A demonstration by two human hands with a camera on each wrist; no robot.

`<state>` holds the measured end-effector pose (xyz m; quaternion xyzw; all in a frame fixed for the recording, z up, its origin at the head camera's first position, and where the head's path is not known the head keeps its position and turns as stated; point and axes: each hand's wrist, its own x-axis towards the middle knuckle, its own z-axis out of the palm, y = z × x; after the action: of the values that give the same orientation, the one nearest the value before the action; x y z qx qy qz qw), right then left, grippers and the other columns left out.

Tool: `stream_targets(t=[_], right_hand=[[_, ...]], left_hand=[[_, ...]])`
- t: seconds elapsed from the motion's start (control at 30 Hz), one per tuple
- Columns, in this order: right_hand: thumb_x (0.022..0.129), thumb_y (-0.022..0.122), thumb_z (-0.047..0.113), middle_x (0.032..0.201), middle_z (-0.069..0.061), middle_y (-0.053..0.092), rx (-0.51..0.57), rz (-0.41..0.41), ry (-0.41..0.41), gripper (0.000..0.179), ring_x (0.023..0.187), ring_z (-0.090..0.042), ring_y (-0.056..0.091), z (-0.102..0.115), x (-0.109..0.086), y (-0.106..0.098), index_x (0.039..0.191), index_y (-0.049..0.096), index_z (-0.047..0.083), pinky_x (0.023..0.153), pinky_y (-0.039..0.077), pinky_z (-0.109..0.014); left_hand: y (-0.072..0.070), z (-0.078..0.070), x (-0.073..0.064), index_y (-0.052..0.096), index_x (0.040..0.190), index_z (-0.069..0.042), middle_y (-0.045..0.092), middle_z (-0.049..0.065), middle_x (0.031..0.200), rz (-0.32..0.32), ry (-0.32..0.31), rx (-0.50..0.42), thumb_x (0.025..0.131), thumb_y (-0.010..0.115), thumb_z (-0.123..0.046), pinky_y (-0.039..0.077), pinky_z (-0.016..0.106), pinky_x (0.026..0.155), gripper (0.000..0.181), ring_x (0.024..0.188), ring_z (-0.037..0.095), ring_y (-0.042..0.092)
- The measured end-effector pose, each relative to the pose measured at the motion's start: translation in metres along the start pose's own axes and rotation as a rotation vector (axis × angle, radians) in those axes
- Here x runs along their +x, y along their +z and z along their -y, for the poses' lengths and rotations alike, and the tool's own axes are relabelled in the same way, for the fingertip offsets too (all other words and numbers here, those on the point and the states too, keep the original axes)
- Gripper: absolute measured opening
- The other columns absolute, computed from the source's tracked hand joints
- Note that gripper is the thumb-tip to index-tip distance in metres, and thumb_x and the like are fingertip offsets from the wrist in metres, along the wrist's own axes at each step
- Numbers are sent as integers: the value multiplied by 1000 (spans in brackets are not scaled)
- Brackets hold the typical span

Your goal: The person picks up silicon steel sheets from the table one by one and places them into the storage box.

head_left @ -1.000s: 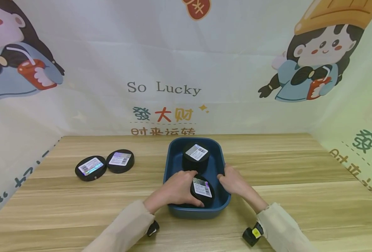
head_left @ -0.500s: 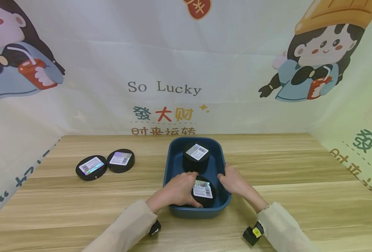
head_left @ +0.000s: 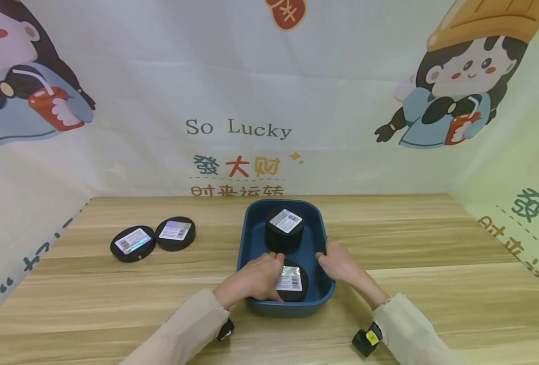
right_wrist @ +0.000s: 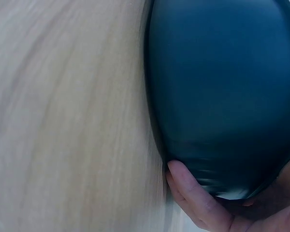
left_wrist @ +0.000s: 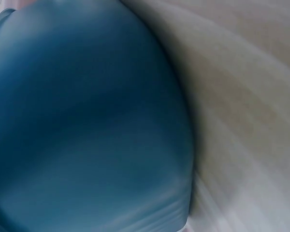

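Note:
In the head view, a blue rectangular bin (head_left: 317, 284) stands on the table. My left hand (head_left: 264, 276) reaches into its near end and holds a black round disc (head_left: 302, 289) with a white label, the thumb at the near edge and fingers at the far edge. Part of that disc is hidden behind the hand. At the bin's far end sits a taller black round piece (head_left: 284, 238), perhaps stacked discs, labelled on top. My right hand (head_left: 337, 261) grips the bin's right rim; in the right wrist view its fingers (right_wrist: 195, 193) curl against the outside wall (right_wrist: 222, 96).
Two more black labelled discs, a left one (head_left: 133, 254) and a right one (head_left: 175, 244), lie side by side on the wooden table (head_left: 410, 243) left of the bin. A printed cloth (head_left: 351, 101) hangs behind the table.
The disc in my left hand has turned a little, sunk lower, and slid slightly left and toward me. The left hand has moved with it. My right hand and the bin have stayed in place.

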<state>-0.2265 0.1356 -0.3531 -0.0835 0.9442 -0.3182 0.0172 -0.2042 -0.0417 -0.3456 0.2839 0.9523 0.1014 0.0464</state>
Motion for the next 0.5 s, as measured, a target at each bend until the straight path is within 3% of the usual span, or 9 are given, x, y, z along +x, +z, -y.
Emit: stream_targets(t=[0.5], right_hand=[[80,46,2,93,-26,56,17,-26,-17,29,84,-32,54,-2,0,2,102,46,-16,75,45,-43]], left_hand=[[-4,0,0,49,106,1,52,13,91,74,-25,18,57,83,-18,47,37,74,62,85,26,53]])
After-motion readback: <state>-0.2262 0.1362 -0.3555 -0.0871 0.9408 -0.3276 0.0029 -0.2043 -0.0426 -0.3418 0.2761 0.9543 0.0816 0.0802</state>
